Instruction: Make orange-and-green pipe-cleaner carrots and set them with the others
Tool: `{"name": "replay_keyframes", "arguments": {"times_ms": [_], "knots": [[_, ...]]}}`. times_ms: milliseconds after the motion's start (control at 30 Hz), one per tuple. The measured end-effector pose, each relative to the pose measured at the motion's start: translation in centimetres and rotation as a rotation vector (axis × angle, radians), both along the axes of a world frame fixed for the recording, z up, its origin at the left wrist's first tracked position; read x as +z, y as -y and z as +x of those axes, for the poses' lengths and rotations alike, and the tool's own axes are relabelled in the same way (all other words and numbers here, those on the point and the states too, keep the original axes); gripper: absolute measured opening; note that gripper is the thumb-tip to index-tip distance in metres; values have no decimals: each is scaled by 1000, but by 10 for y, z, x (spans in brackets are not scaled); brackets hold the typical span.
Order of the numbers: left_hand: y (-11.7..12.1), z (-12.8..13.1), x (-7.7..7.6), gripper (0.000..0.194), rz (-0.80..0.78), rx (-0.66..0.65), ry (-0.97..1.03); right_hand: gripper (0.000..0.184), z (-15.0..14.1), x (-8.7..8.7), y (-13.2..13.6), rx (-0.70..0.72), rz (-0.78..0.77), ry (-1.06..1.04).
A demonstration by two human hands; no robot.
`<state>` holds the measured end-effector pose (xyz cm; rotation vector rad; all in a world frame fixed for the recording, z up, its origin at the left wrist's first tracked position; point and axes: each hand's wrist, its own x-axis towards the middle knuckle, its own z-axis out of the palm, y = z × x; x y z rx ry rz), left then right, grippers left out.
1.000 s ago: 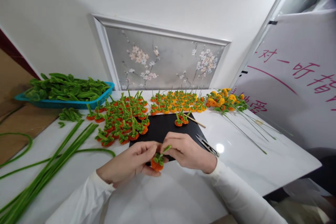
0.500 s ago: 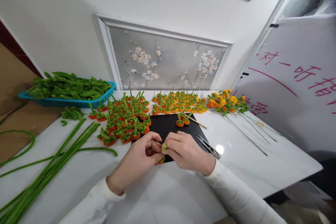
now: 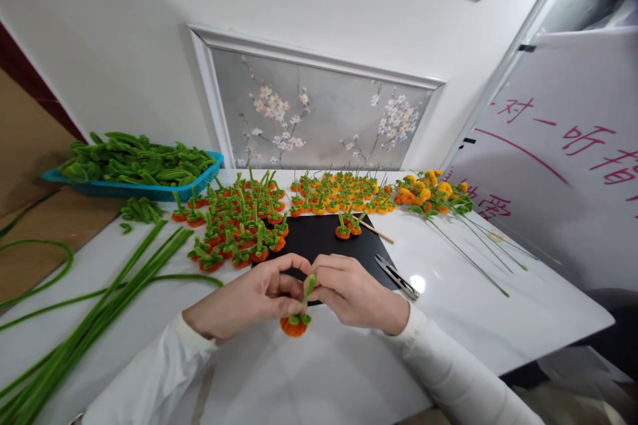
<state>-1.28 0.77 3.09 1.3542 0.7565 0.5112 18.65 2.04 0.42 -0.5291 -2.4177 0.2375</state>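
Both hands meet low at centre over the white bench (image 3: pixel 349 372), forearms in white sleeves coming in from the bottom edge and angling toward each other. Left hand (image 3: pixel 244 302) lies palm inward, wrist low, fingers (image 3: pixel 279 309) curled and pinched on the orange flower (image 3: pixel 295 324) at its green top. Right hand (image 3: pixel 356 292) is knuckles up, thumb and forefinger closed on the green stem (image 3: pixel 309 285), which sticks up between the two sets of fingertips. Flower hangs just below the fingers, slightly above the bench, orange head down, stem tilted up and right.

Just beyond the fingers: black mat (image 3: pixel 319 239), its near edge hidden by the hands. Two more orange flowers and a wooden stick (image 3: pixel 376 232) sit at the mat's far side. Scissors (image 3: pixel 397 276) lie just right of the right hand, touching the mat's right edge. Left and beyond the left fingers: a cluster of finished orange flowers (image 3: pixel 234 226); farther back, a row of yellow-orange ones (image 3: pixel 343 196); far right of them, yellow blooms on long wires (image 3: pixel 431 192). Well left of the left hand: long green stems (image 3: pixel 100 319) spread across the bench, and a blue tray (image 3: pixel 129 189) heaped with green leaves at the back left corner.
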Motion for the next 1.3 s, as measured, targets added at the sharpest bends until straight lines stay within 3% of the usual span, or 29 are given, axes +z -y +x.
{"name": "replay_keyframes", "arguments": {"times_ms": [100, 233, 400, 533, 733, 1000, 1100, 1300], "knots": [[0, 4, 1, 24, 78, 43, -45, 18, 0, -1, 0, -23, -60, -29], [1, 13, -4, 25, 353, 184, -164, 12, 0, -1, 0, -87, -111, -27], [10, 22, -9, 21, 753, 359, -533, 11, -1, -4, -1, -148, -63, 34], [14, 24, -8, 20, 886, 401, -611, 13, -2, -6, -1, -152, -9, 52], [12, 19, -3, 31, 766, 349, -611, 20, -2, -7, -4, -115, 126, 90], [8, 12, -6, 44, 629, 262, -522, 23, -1, -6, -6, -83, 144, 100], [8, 11, -7, 46, 531, 211, -427, 24, -1, -6, -5, -59, 53, 54], [4, 6, -4, 50, 186, 60, -90, 15, -3, -2, -2, 36, -299, -185]]}}
